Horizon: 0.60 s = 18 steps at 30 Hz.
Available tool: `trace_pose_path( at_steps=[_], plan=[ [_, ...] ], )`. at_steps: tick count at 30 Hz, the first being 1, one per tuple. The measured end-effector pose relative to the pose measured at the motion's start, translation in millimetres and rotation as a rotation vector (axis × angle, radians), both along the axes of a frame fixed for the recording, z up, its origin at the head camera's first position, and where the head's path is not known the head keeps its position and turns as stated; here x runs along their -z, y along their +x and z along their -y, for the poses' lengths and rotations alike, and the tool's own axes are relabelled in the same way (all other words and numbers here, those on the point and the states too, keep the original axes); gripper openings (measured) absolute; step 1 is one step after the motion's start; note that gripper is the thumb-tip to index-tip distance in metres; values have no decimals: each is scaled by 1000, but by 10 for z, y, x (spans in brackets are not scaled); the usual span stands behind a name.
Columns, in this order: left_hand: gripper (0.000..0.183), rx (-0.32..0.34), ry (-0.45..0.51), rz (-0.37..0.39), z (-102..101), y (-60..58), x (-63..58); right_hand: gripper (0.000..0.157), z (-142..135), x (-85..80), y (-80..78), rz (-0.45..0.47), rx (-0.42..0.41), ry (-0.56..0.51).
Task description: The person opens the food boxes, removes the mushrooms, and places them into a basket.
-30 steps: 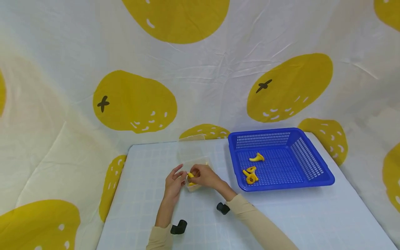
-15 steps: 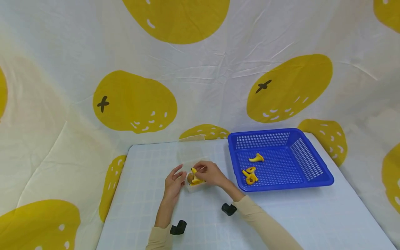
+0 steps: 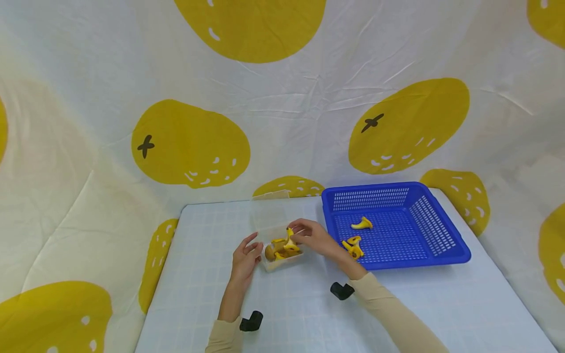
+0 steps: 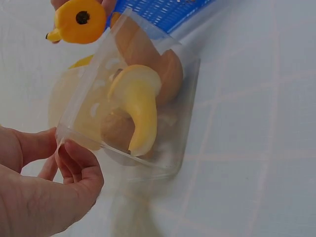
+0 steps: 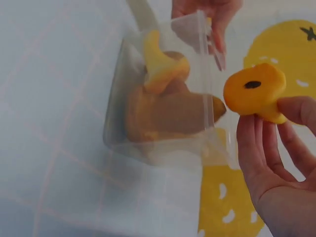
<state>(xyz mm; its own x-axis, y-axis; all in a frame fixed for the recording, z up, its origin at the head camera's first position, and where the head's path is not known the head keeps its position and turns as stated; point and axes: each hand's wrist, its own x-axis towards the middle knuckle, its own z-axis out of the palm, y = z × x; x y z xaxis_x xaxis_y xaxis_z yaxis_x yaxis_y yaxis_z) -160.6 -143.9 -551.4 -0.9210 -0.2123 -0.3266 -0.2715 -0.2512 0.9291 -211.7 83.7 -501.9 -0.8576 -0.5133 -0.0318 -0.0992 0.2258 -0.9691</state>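
Observation:
My right hand (image 3: 315, 238) pinches a yellow toy mushroom (image 5: 269, 84) between thumb and fingers, at the open top of a clear plastic box (image 3: 275, 266). In the left wrist view this mushroom (image 4: 91, 30) shows its cap with a dark spot in the centre. My left hand (image 3: 244, 260) grips the rim at the box's left corner between thumb and fingers. Through the clear wall show another yellow mushroom (image 5: 160, 74) and a brown mushroom (image 5: 173, 116). More yellow and brown pieces lie in the box, partly overlapping.
The box's clear lid (image 3: 270, 213) stands raised behind it. To the right, a blue perforated basket (image 3: 397, 233) holds a single yellow mushroom (image 3: 363, 223) and a small cluster of yellow mushrooms (image 3: 354, 249). A cloth with yellow fruit prints (image 3: 190, 142) hangs behind the table.
My right hand has moved right and slightly up across the box with the yellow mushroom, uncovering more of the contents. The left hand has stayed at the box corner.

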Motion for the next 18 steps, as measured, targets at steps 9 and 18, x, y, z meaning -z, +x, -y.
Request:
trace_pose_path(
  at_steps=[9, 18],
  plan=[
    [48, -3, -1, 2, -3, 4, -9, 36, -330, -7, -39, 83, 58, -46],
    [47, 14, 29, 28, 7, 6, -90, 41, -637, -86, -66, 133, 130, -61]
  ],
)
